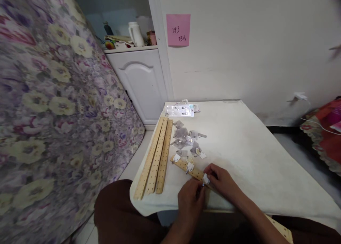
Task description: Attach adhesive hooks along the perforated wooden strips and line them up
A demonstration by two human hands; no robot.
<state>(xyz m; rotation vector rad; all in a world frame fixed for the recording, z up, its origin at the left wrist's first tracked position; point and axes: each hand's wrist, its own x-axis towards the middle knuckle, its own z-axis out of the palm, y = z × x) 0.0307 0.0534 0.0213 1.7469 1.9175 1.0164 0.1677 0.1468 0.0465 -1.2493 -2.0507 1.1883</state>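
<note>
1. Right hand (222,180): fingers narrow, pinching a small white tag with a shiny metal end (206,179).
2. Left hand (190,197): fingers drawn close together by the metal end; can't tell if they grip it.
3. The tag sits over a pale wooden strip with a row of holes (196,172), slanting across the near part of the cream cloth-covered surface (247,148).
4. Doing it well, my judgement: brace the strip against the cloth, pinch the tag at its edge so the metal end and hole show, no forcing; loose cloth could let the strip slide.
5. Surface: three long wooden strips with holes (160,158) at left, loose grey packets (181,133) beside them, clear blister pack (179,110) at the far edge.
6. Room: pink paper note (178,30) on the wall, white cabinet (135,80), floral curtain (61,105) at left.
</note>
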